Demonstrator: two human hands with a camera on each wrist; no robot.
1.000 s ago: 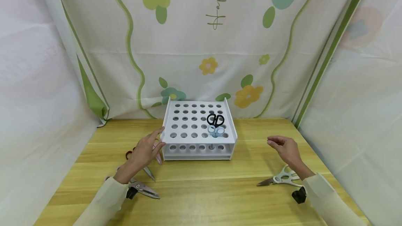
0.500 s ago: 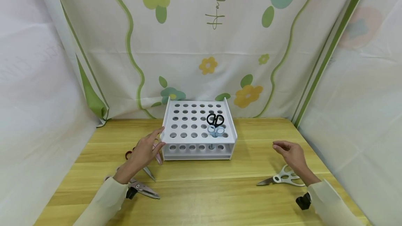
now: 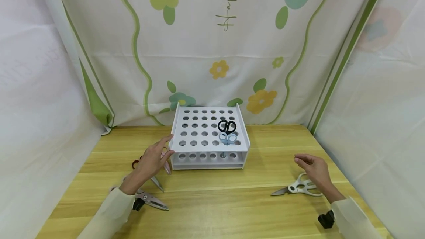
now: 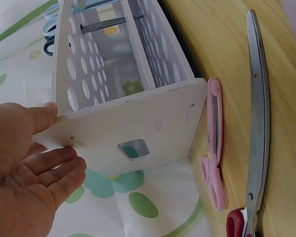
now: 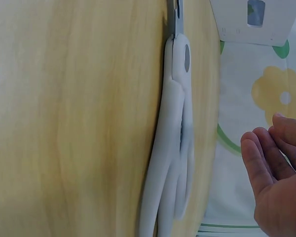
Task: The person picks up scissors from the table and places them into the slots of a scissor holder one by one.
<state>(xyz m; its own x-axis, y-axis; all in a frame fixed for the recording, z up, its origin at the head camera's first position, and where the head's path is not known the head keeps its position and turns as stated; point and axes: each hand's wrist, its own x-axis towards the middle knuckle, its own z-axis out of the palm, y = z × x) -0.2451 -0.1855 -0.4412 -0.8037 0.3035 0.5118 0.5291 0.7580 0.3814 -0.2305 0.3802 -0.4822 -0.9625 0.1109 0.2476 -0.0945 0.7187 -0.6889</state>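
My left hand (image 3: 151,161) touches the left side panel of a white rack (image 3: 199,149) full of round holes; the left wrist view shows the thumb at the panel's edge, the other fingers bent loosely beside it. Black-handled scissors (image 3: 227,130) and light blue-handled scissors (image 3: 227,139) stand in the rack's right part, handles up. Above the table at right hovers my right hand (image 3: 317,170), fingers loosely curled around nothing. Just below it lie white-handled scissors (image 3: 293,188), blades toward the left; the right wrist view shows these scissors (image 5: 172,113) apart from the fingers.
Pink scissors (image 4: 214,123) lie beside the rack's left side. Near them are red-handled scissors (image 4: 256,98) with long blades. Large pinkish scissors (image 3: 151,199) lie partly under my left forearm. A flowered curtain (image 3: 196,47) hangs behind the wooden table (image 3: 225,209).
My right hand has drifted right and toward me, moving farther from the rack. The left hand, the rack and the scissors stay as they were.
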